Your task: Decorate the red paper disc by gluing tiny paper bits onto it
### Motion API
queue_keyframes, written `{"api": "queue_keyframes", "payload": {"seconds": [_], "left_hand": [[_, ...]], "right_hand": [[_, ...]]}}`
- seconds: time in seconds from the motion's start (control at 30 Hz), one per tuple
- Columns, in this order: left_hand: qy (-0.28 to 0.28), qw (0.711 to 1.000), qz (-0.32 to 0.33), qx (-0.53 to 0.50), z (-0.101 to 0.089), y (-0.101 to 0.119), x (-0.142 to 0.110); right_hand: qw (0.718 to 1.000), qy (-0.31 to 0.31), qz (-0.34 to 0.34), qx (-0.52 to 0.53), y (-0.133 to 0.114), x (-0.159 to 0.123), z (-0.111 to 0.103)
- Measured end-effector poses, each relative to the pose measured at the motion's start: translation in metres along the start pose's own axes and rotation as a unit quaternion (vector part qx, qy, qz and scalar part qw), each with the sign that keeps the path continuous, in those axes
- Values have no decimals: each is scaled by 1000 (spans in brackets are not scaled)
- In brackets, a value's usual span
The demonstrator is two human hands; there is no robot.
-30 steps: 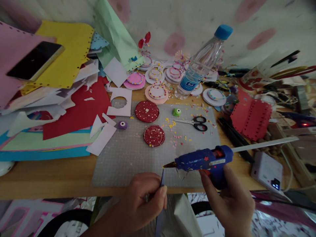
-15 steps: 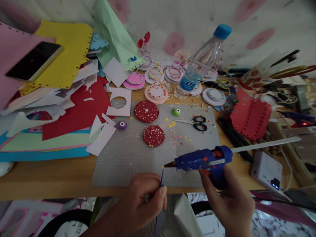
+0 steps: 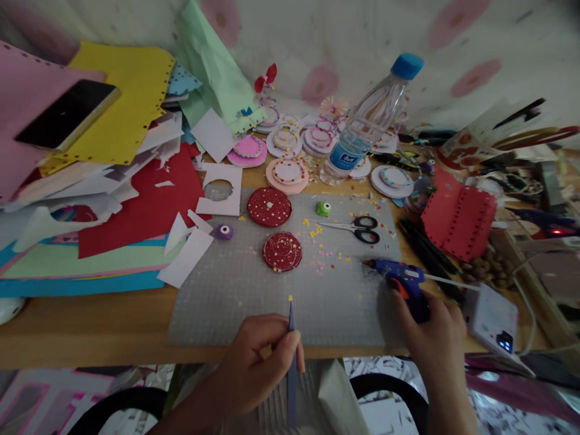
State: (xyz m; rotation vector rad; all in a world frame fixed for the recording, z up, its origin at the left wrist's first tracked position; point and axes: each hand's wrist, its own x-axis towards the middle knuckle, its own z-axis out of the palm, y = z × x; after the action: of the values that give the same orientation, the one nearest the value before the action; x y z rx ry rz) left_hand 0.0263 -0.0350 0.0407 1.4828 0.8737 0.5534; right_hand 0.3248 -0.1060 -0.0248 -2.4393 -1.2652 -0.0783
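My left hand [image 3: 260,359] pinches a pair of blue-grey tweezers [image 3: 292,374], their tip pointing away from me. A tiny yellow paper piece [image 3: 290,298] sits at that tip. Over on the right, my right hand [image 3: 430,338] is wrapped round the handle of a blue hot glue gun [image 3: 399,272], low over the mat's right edge, its nozzle to the left and a white glue stick [image 3: 453,281] out of its back. Whether the gun touches the mat I cannot tell. Two dark red star-patterned discs [image 3: 282,251] lie beyond my left hand on the grey cutting mat [image 3: 217,302].
Black-handled scissors [image 3: 362,229], a green punch [image 3: 323,208], a purple punch [image 3: 224,231] and paper confetti [image 3: 321,260] lie on the mat. Behind stand a water bottle [image 3: 348,148] and several beaded paper discs [image 3: 287,173]. Stacked paper [image 3: 136,205] fills the left; a power bank [image 3: 492,317] lies right.
My right hand has carried the glue gun from the tweezers' tip to the right and lowered it. My left hand stays nearly in place, the tweezers turned slightly.
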Motion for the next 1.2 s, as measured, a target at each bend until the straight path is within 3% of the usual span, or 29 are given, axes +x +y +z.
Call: {"api": "queue_keyframes", "payload": {"seconds": [0.13,0.23,0.27,0.3,0.33,0.37,0.4,0.47,0.5,0.53,0.6,0.73,0.77,0.8,0.87,0.9,0.93,0.97,1.03,1.13,1.2], "left_hand": [[2,999,-21,-39,2,-4,2],[13,996,-42,-77,5,-8,4],[17,995,-44,-92,6,-9,5],[22,993,-41,-104,7,-10,6],[24,993,-36,-112,8,-10,7],[25,992,-28,-117,8,-10,9],[26,992,-19,-119,9,-9,10],[32,993,0,-117,10,-7,12],[36,993,10,-114,10,-5,13],[38,993,20,-112,10,-4,13],[29,993,41,-109,10,-3,13],[3,987,80,-139,11,-4,13],[0,985,88,-148,11,-4,13],[-3,983,94,-155,12,-4,14],[-17,982,95,-164,13,-5,16],[-21,982,91,-163,13,-6,16],[-24,984,85,-158,13,-8,16],[-24,986,75,-148,13,-10,15],[-8,992,58,-109,10,-16,12],[50,997,59,21,-2,-31,5],[98,981,88,144,-13,-41,2]], "right_hand": [[999,51,-10,-7,-10,-6,-4],[991,93,-12,91,-38,-14,-17],[986,67,-4,153,-49,-18,-22],[971,-7,3,240,-60,-24,-25],[937,-120,20,328,-72,-30,-28],[872,-253,49,416,-84,-38,-29],[769,-381,80,507,-96,-46,-29],[549,-531,188,617,-115,-62,-27],[471,-571,226,633,-122,-69,-25],[412,-593,260,641,-127,-74,-24],[333,-602,305,658,-132,-80,-21],[147,-602,326,713,-132,-78,-18],[111,-602,323,721,-133,-77,-17],[93,-597,322,729,-133,-77,-17],[92,-584,320,740,-136,-76,-16],[106,-578,318,744,-137,-75,-17],[134,-568,317,748,-137,-74,-17],[180,-554,319,748,-136,-72,-18],[317,-507,307,741,-132,-64,-20],[565,-416,235,672,-121,-48,-17],[697,-377,175,584,-114,-39,-13]]}}
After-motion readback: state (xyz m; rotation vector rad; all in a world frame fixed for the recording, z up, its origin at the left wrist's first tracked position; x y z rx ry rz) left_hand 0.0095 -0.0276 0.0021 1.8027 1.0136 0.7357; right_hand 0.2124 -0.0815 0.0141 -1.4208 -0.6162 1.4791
